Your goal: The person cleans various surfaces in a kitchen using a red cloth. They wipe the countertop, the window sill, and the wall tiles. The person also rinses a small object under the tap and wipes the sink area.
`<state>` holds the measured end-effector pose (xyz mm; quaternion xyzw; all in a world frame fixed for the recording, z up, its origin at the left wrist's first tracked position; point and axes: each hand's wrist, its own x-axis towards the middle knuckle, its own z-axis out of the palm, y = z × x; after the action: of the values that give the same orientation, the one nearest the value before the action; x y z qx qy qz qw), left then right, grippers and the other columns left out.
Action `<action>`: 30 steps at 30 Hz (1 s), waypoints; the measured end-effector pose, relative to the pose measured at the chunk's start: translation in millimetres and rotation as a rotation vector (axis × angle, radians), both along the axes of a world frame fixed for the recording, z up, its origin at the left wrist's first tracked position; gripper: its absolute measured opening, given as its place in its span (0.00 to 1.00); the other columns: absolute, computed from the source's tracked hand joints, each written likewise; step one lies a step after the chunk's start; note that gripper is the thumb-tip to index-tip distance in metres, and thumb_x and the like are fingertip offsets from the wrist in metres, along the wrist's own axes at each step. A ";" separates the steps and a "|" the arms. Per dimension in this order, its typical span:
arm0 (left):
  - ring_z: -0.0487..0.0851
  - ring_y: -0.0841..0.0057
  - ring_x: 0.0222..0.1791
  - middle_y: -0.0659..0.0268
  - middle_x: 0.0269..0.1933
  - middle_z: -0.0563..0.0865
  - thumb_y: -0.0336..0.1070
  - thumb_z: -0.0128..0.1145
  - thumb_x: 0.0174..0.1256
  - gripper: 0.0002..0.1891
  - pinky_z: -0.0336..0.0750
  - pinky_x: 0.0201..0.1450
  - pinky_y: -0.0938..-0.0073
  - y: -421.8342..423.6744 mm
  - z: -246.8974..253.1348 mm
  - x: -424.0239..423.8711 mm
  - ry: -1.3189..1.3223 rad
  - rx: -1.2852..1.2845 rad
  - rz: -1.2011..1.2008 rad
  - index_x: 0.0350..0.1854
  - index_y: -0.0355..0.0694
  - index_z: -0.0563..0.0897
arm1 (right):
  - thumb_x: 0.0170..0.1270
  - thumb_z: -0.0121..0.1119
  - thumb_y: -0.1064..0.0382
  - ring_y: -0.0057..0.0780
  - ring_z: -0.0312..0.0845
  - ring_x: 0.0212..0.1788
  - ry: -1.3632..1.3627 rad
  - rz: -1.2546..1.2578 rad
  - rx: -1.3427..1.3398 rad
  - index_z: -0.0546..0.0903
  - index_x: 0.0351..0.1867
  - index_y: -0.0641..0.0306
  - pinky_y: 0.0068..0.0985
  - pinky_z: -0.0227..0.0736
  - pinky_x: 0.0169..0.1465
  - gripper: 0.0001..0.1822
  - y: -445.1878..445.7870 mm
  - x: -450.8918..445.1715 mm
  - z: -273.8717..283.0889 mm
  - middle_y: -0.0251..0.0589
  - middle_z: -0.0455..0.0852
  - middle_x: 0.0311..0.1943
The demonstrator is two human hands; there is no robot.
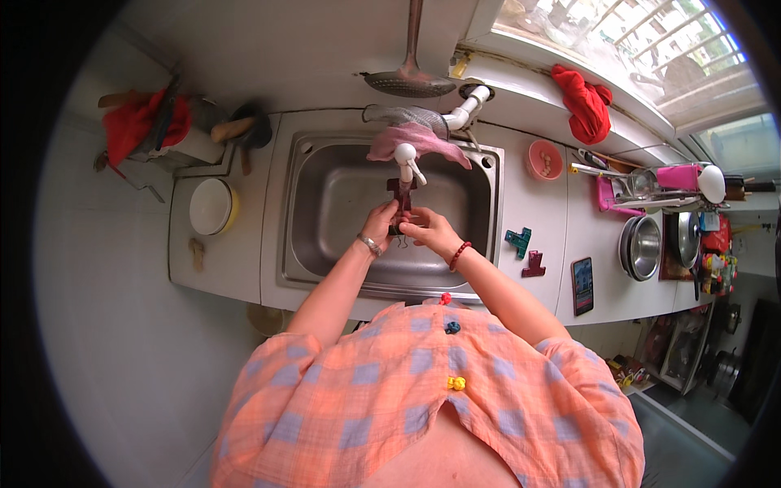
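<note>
Over the steel sink (pixel 348 201), both my hands meet just below the white tap (pixel 405 160). My left hand (pixel 382 221) grips a dark red clip (pixel 399 188), whose broad end sticks out under the spout. The fingers of my right hand (pixel 432 228) close on its near end from the other side. Wire loops (pixel 402 241) and a dark edge, perhaps of a binder clip, show below my fingers. My fingers hide part of what they hold. On the counter right of the sink lie a teal clip (pixel 518 242) and a dark pink clip (pixel 534 264).
A pink cloth (pixel 421 143) drapes behind the tap. A skimmer (pixel 410 82) hangs above. To the right are a pink bowl (pixel 544 160), a phone (pixel 583 285), steel bowls (pixel 645 249) and a dish rack (pixel 647 198). A white-lidded container (pixel 210 206) stands at left.
</note>
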<state>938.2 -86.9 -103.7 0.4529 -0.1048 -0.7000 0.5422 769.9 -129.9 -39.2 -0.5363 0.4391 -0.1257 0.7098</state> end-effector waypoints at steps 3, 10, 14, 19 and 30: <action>0.83 0.83 0.34 0.70 0.36 0.86 0.45 0.53 0.75 0.13 0.80 0.42 0.77 1.3 -0.7 -3.5 0.059 -0.003 0.001 0.43 0.40 0.82 | 0.63 0.65 0.44 0.25 0.80 0.44 -0.044 -0.079 0.094 0.74 0.63 0.66 0.25 0.77 0.42 0.34 -1.2 -8.1 1.3 0.39 0.84 0.49; 0.82 0.85 0.36 0.76 0.37 0.85 0.46 0.56 0.74 0.11 0.78 0.43 0.78 1.7 7.8 -13.3 0.061 0.013 -0.070 0.46 0.47 0.84 | 0.61 0.67 0.47 0.30 0.84 0.42 0.152 -0.217 -0.184 0.83 0.47 0.71 0.28 0.77 0.47 0.26 -11.1 -2.1 -12.4 0.45 0.89 0.40; 0.81 0.86 0.37 0.76 0.38 0.85 0.46 0.57 0.73 0.11 0.77 0.44 0.78 6.0 13.9 -11.0 0.082 0.018 -0.024 0.47 0.47 0.83 | 0.61 0.67 0.48 0.31 0.85 0.40 0.196 -0.054 -0.153 0.84 0.43 0.72 0.29 0.77 0.46 0.24 -17.2 6.6 -0.5 0.47 0.89 0.37; 0.81 0.86 0.37 0.76 0.38 0.85 0.46 0.59 0.72 0.11 0.77 0.43 0.79 8.7 21.9 0.7 0.070 0.025 0.010 0.48 0.47 0.83 | 0.62 0.66 0.52 0.36 0.84 0.38 0.138 0.048 -0.342 0.84 0.43 0.71 0.32 0.76 0.43 0.21 -21.1 11.1 -1.7 0.50 0.86 0.35; 0.80 0.90 0.32 0.75 0.39 0.86 0.42 0.63 0.69 0.12 0.77 0.38 0.87 21.5 17.0 10.0 0.024 0.070 -0.014 0.50 0.46 0.83 | 0.59 0.64 0.61 0.52 0.78 0.39 0.239 0.096 -0.721 0.83 0.38 0.68 0.41 0.73 0.44 0.12 -14.5 6.8 1.6 0.52 0.81 0.33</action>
<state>948.2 -65.5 -86.7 0.4627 -0.0769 -0.7123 0.5222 776.7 -144.4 -37.6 -0.7823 0.4208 -0.1755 0.4244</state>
